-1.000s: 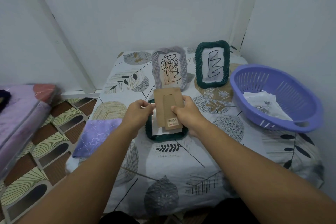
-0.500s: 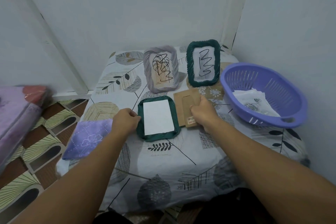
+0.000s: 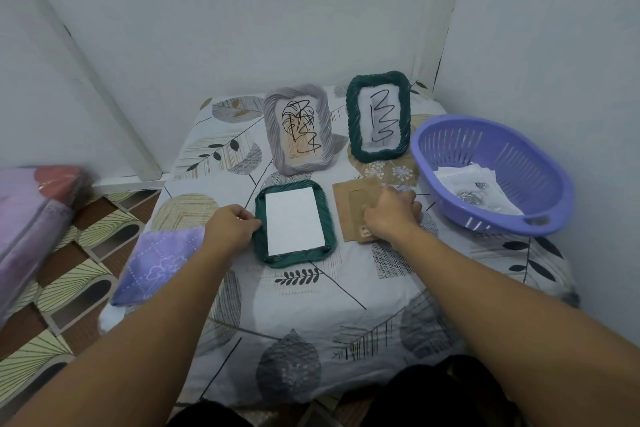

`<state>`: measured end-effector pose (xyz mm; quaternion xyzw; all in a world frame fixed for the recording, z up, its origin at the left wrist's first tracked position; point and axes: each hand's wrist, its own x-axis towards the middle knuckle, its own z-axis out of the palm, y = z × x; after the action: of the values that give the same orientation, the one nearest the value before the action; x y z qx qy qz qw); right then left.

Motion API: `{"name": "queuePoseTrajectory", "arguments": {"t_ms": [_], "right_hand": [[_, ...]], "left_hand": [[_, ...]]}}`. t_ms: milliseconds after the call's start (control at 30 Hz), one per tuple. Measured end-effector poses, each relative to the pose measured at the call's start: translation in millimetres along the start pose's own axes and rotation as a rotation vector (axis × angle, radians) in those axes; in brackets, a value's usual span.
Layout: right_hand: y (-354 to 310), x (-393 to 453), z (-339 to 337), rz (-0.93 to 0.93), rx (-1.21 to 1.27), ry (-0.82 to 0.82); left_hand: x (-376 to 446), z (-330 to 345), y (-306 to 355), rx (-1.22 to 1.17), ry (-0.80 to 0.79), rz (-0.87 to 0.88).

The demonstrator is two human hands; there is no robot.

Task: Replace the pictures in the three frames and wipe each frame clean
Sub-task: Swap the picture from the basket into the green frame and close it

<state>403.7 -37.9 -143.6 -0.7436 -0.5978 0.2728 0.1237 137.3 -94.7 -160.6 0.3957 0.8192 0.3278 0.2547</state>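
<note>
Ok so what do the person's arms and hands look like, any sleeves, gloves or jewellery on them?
Both forearms are bare up to the picture's edge: no sleeves show. The left hand and right hand wear no gloves, and no watch, bracelet or ring is visible, though the fingers are partly hidden or blurred. Dark clothing shows at the bottom edge, below the arms.

We saw a counter [image 3: 311, 322] draped in a white cloth printed with grey and tan leaves, pushed into a corner of pale walls [image 3: 242, 10]. The floor [image 3: 69, 270] to the left showed brown and cream patterned tiles. A purple padded bundle [image 3: 31, 218] lay at the left edge.
</note>
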Motion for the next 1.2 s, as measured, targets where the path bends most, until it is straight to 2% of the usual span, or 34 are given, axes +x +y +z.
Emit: {"name": "queuePoseTrajectory", "arguments": {"t_ms": [100, 200, 300, 367, 467, 700, 1200], "right_hand": [[-1, -4, 3, -0.08, -0.014, 0.046], [-10, -10, 7, -0.244, 0.051, 0.13], [-24, -14, 15, -0.428, 0.14, 0.097], [-33, -18, 21, -0.465, 0.18, 0.014], [-39, -21, 32, -0.437, 0.166, -0.081], [-32, -16, 42, -0.383, 0.134, -0.122], [-32, -11, 47, -0.384, 0.195, -0.125]], "left_hand": [[-1, 0, 1, 0.0, 0.002, -0.005], [-8, 0, 4, 0.014, 0.043, 0.003], [-15, 1, 9, 0.102, 0.087, 0.092], [-18, 4, 13, 0.163, 0.089, 0.157], [-20, 6, 17, 0.277, 0.076, 0.208], [-29, 8, 21, 0.391, 0.028, 0.206], [-31, 9, 24, 0.23, 0.008, 0.071]]}}
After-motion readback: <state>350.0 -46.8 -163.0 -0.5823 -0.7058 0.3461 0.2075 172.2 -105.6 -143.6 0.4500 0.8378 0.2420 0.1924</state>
